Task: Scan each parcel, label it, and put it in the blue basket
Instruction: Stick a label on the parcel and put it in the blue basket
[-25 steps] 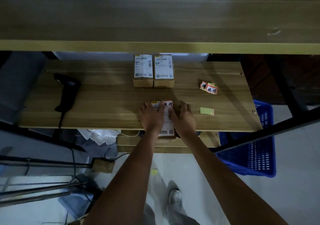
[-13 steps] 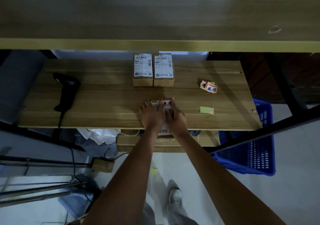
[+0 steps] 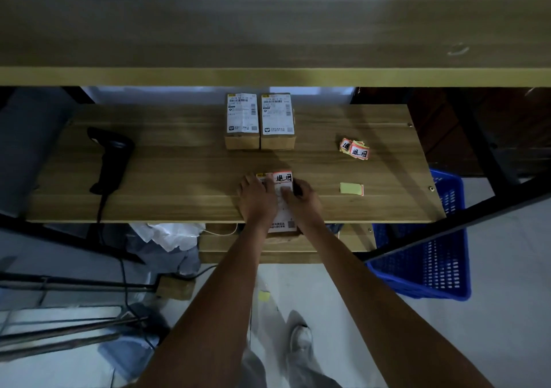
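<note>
A small cardboard parcel [image 3: 282, 225] lies at the front edge of the wooden table [image 3: 179, 176], overhanging it a little. A red-bordered sticker [image 3: 283, 177] with black characters sits on its far end. My left hand [image 3: 258, 198] lies flat on the parcel's left half. My right hand [image 3: 304, 204] presses its fingertips on the white shipping label just below the sticker. Two more parcels [image 3: 242, 119] [image 3: 277, 119] stand side by side at the back. The blue basket [image 3: 432, 268] stands on the floor at the right, partly under the table.
A black handheld scanner [image 3: 110, 158] lies on the table's left side, its cable hanging over the front edge. A small pile of red-bordered stickers [image 3: 354, 149] and a yellow backing slip [image 3: 351, 188] lie at the right. A wooden shelf [image 3: 268, 76] overhangs above.
My right hand moved from the parcel's right side onto the sticker, then slid back toward me onto the shipping label. My left hand stayed on the parcel.
</note>
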The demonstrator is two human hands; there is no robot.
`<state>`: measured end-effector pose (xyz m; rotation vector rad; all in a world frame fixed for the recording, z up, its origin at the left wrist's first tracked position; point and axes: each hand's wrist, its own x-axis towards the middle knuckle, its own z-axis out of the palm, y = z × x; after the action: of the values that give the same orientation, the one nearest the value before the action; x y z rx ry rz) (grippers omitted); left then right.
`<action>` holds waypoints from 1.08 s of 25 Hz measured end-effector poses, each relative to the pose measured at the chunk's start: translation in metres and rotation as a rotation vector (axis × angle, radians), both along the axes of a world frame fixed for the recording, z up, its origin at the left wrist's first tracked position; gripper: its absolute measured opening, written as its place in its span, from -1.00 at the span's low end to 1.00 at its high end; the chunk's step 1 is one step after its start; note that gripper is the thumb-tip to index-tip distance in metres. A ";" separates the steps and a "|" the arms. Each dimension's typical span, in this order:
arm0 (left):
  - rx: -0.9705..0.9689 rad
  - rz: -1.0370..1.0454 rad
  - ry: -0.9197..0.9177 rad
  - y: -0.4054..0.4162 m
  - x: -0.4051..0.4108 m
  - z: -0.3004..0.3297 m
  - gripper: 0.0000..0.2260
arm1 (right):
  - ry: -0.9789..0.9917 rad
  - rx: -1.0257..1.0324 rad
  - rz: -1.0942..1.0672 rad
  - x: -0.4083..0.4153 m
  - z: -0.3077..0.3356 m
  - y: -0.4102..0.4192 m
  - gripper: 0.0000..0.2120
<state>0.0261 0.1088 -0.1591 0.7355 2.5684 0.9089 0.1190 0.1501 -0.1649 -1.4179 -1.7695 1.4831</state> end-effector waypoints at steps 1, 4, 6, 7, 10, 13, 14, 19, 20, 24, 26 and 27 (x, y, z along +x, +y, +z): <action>0.019 0.009 -0.010 0.000 0.001 0.001 -0.61 | -0.048 -0.010 -0.013 -0.002 0.005 0.006 -0.79; 0.066 0.029 -0.035 0.000 0.001 0.001 -0.56 | -0.210 0.026 -0.046 -0.013 0.015 0.020 -0.56; 0.044 0.031 -0.010 0.000 0.002 0.000 -0.48 | -0.303 0.107 -0.094 -0.020 0.009 0.020 -0.49; 0.029 0.030 0.007 0.000 0.003 0.000 -0.44 | -0.319 0.139 -0.117 -0.022 0.004 0.018 -0.49; -0.006 0.010 0.031 0.002 0.000 -0.004 -0.40 | -0.269 0.164 -0.160 -0.021 -0.003 0.014 -0.56; -0.035 -0.001 0.019 0.003 -0.002 -0.006 -0.42 | -0.268 0.203 -0.154 -0.019 -0.003 0.014 -0.59; -0.037 -0.003 0.016 0.003 -0.002 -0.006 -0.44 | -0.275 0.220 -0.154 -0.020 -0.003 0.014 -0.60; 0.018 0.012 0.018 0.000 0.000 -0.005 -0.55 | -0.299 0.272 -0.173 -0.019 -0.002 0.011 -0.60; 0.023 0.014 0.023 0.000 0.000 -0.004 -0.54 | -0.301 0.269 -0.173 -0.019 -0.003 0.010 -0.56; -0.015 -0.017 0.053 -0.001 0.001 -0.003 -0.43 | -0.296 0.239 -0.164 -0.017 -0.001 0.010 -0.55; -0.033 -0.019 0.045 0.000 0.000 -0.004 -0.43 | -0.301 0.258 -0.155 -0.017 -0.002 0.011 -0.58; -0.042 -0.023 0.042 0.001 0.000 -0.004 -0.44 | -0.304 0.282 -0.146 -0.016 -0.001 0.010 -0.59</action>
<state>0.0260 0.1100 -0.1631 0.7784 2.6014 0.8383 0.1027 0.1603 -0.1660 -1.6441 -1.9120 0.9386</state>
